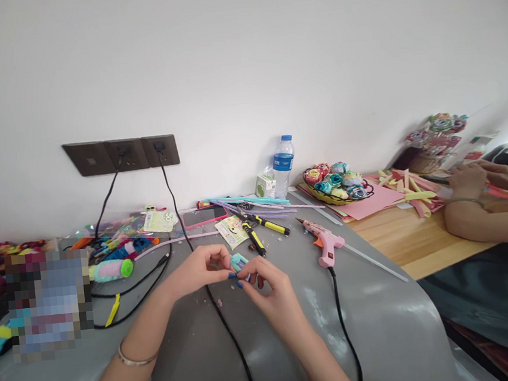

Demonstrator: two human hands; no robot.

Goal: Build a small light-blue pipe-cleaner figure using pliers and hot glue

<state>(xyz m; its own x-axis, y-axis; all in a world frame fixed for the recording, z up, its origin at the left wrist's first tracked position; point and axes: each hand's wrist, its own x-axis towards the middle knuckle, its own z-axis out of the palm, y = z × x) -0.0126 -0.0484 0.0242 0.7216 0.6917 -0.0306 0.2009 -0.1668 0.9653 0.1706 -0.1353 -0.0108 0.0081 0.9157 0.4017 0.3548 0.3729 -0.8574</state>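
Both hands meet over the middle of the grey table (384, 327), fingertips close together. My left hand (201, 268) pinches the left side of a small teal and lavender craft piece (239, 262). From the other side, the fingers of my right hand (269, 282) close on the same piece. Fingers hide part of it, so its full shape cannot be made out. Just beyond my hands lie yellow-and-black pliers (254, 238). A pink hot glue gun (328, 243), with a clear glue stick out of its back, rests to the right of my right hand.
Pipe cleaners (255, 205), a pink-edged phone (205, 217) and a water bottle (283, 166) are near the wall. Black cables (229, 330) cross the table. At right, a basket of paper roses (336, 182) stands near paper strips (409, 190) and a co-worker's hands (468, 179).
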